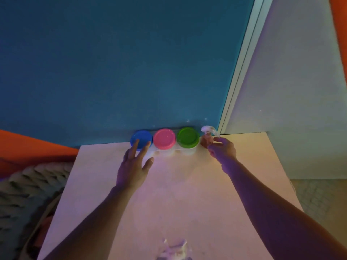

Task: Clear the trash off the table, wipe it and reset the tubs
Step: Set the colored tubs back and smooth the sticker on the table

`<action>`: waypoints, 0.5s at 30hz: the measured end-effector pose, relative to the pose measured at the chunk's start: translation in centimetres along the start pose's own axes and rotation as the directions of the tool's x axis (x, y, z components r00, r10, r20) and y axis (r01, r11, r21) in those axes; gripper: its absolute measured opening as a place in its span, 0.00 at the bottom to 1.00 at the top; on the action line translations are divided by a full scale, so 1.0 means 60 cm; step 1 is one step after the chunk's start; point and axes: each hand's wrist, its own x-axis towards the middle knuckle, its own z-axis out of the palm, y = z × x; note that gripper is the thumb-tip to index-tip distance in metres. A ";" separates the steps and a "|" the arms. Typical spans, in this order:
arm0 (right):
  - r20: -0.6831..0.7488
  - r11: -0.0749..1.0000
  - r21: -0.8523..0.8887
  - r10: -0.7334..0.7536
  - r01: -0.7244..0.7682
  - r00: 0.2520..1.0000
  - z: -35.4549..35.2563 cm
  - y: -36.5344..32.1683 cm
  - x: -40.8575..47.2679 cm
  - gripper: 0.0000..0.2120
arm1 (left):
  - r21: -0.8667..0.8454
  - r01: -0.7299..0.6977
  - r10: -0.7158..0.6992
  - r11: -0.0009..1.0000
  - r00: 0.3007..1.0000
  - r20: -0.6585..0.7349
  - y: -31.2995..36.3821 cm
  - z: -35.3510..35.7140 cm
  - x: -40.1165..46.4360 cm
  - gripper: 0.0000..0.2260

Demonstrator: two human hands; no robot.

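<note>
Three tubs stand in a row against the blue wall at the table's far edge: a blue-lidded tub (pixel 141 139), a pink-lidded tub (pixel 164 138) and a green-lidded tub (pixel 188 137). My left hand (pixel 133 166) reaches to the blue-lidded tub with its fingers spread and straight, the fingertips at the lid's front edge. Right of the green tub stands a small spray bottle (pixel 207 135) with a white trigger head. My right hand (pixel 222 150) has its fingers curled at the bottle's right side. A crumpled white wipe (pixel 175 249) lies at the table's near edge.
The pale table (pixel 178 194) fills the middle of the view. A grey knitted blanket (pixel 28 184) lies to the left below the table's edge. A white wall panel (pixel 291 109) rises at the right, beside the table's far corner.
</note>
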 end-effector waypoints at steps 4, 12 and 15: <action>-0.062 0.998 -0.045 -0.054 0.051 0.997 0.010 0.007 0.010 0.09 | -0.039 0.033 -0.035 0.999 0.998 -0.053 0.012 0.006 0.002 0.23; -0.078 0.983 -0.144 -0.128 0.116 0.989 0.024 0.010 0.023 0.14 | -0.136 0.119 -0.144 0.983 0.972 -0.186 0.030 0.026 0.016 0.21; -0.085 0.973 -0.187 -0.156 0.138 0.984 0.028 0.008 0.028 0.16 | -0.179 0.133 -0.170 0.975 0.963 -0.208 0.035 0.033 0.019 0.20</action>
